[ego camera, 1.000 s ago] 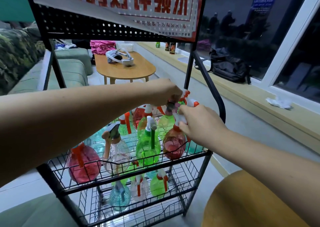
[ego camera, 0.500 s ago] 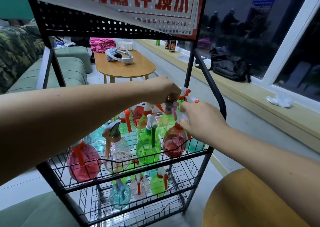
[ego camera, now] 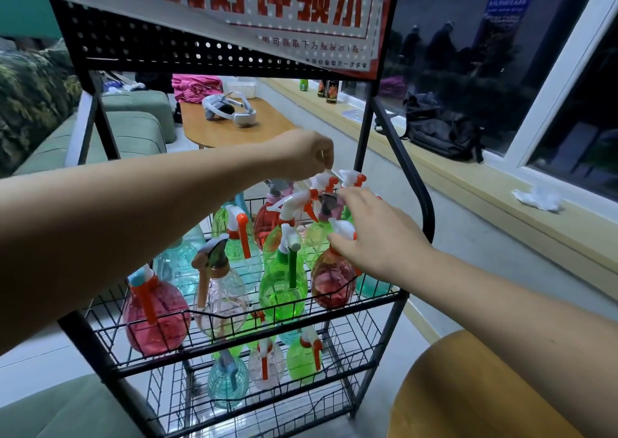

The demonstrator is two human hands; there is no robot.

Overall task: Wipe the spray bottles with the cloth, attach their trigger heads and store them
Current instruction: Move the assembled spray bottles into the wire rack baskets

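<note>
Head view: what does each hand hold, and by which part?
Left hand pinches a thin white piece by its end; what it is cannot be told. Right hand grips nothing: open fingers touch the trigger heads.

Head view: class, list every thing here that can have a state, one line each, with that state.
Top basket: loaded, contents upright.
Red bottle: upright, trigger head attached.
Green bottle: upright, head attached.
Clear bottle: upright, head attached.
Left hand: fingers curled above the basket; any contents unclear.
Right hand: fingers extended, touching the red bottle's head.

Black wire rack [ego camera: 414, 203] holds spray bottles [ego camera: 284, 280] on 2 shelves.
</note>
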